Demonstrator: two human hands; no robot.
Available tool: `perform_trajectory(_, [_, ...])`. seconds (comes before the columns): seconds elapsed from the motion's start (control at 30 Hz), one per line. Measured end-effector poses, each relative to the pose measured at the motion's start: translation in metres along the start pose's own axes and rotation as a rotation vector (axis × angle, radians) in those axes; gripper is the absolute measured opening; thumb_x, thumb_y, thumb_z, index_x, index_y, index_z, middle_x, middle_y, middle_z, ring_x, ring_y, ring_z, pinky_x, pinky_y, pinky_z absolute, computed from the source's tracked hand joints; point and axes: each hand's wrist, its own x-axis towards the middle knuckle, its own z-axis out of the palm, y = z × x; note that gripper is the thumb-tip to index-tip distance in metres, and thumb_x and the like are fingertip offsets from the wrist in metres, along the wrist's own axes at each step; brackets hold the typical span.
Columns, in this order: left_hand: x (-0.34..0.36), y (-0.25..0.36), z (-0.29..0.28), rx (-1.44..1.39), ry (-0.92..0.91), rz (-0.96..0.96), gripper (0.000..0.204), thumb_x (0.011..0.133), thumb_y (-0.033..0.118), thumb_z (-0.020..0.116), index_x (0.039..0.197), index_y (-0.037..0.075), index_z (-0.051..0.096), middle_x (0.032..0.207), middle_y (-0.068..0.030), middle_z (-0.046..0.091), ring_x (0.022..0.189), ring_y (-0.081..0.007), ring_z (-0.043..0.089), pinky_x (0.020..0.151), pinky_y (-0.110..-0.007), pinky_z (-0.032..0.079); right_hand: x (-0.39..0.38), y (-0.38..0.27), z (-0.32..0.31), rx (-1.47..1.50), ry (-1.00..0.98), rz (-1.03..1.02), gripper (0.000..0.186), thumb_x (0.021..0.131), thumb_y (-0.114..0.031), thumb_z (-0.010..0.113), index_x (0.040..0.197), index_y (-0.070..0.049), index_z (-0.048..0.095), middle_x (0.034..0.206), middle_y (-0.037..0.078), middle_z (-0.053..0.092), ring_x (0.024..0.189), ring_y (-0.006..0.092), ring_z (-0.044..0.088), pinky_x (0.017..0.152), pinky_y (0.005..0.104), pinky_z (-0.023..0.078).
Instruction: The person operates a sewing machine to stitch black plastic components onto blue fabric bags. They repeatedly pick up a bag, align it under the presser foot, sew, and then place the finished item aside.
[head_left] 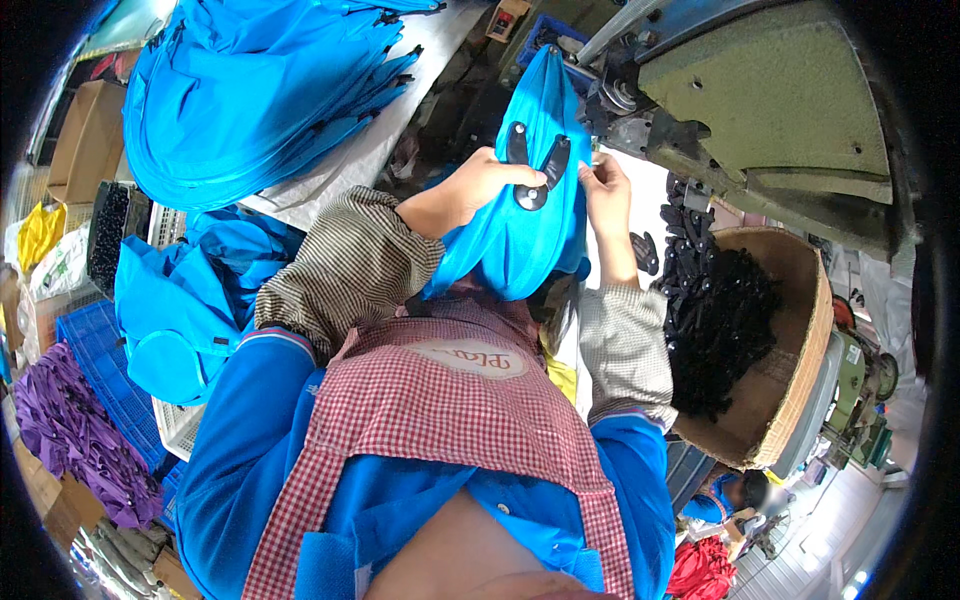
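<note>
Both hands up at the machine: left hand clamped on the blue fabric piece, right hand pinching its edge beside the black clip. Soft, light, floppy stuff — best held by the hem. Beyond, the press machine.

Brown cardboard carton at your far left, open cardboard box of black parts at your right, oval white label on your checked apron.
</note>
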Motion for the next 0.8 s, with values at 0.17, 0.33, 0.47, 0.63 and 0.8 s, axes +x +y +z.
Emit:
perform_trajectory(0.17, [0.006,0.000,-0.009,-0.013,-0.006,0.027,0.024,0.072,0.007,0.064,0.094,-0.002,0.061,0.086,-0.0096,0.064,0.074,-0.0169,0.062,0.069,-0.030,0.050,0.042,0.048,-0.029,0.714,-0.381,0.400,0.016,0.084,-0.018,0.059,0.076,-0.005,0.060,0.066,-0.002,0.057,0.055,0.0066,0.051,0.051,0.0216,0.041])
perform_trajectory(0.33, [0.011,-0.004,-0.012,0.000,-0.028,0.072,0.023,0.070,0.007,0.066,0.090,-0.004,0.062,0.085,-0.0120,0.064,0.073,-0.0178,0.062,0.068,-0.029,0.049,0.069,0.082,-0.006,-0.500,-0.365,-0.151,0.031,0.080,-0.024,0.053,0.103,-0.003,0.056,0.105,0.014,0.056,0.091,0.0261,0.053,0.080,0.0364,0.041])
perform_trajectory(0.47, [0.010,-0.002,-0.014,-0.008,-0.045,0.084,0.024,0.072,0.004,0.064,0.096,0.000,0.060,0.088,-0.0082,0.064,0.078,-0.0153,0.061,0.072,-0.028,0.048,0.056,0.019,0.001,-0.226,-0.584,-0.094,0.040,0.077,-0.026,0.056,0.110,-0.004,0.054,0.114,0.017,0.054,0.101,0.0296,0.052,0.087,0.0382,0.039])
perform_trajectory(0.63, [-0.035,-0.010,0.017,0.103,-0.015,0.293,0.038,0.069,0.008,0.067,0.104,-0.002,0.055,0.091,-0.0074,0.061,0.079,-0.0154,0.058,0.074,-0.029,0.047,0.055,0.080,0.004,-0.186,-0.005,-0.139,0.025,0.075,-0.018,0.060,0.094,-0.002,0.061,0.089,0.010,0.063,0.084,0.0264,0.058,0.073,0.0356,0.046])
perform_trajectory(0.8, [-0.087,-0.060,0.003,-0.176,0.112,0.404,0.047,0.072,0.004,0.062,0.116,0.004,0.045,0.103,-0.0058,0.056,0.091,-0.0166,0.056,0.079,-0.033,0.047,0.007,-0.040,0.007,0.779,-0.275,0.434,0.012,0.079,-0.013,0.060,0.085,-0.004,0.058,0.086,0.006,0.057,0.084,0.0159,0.053,0.081,0.0439,0.047])
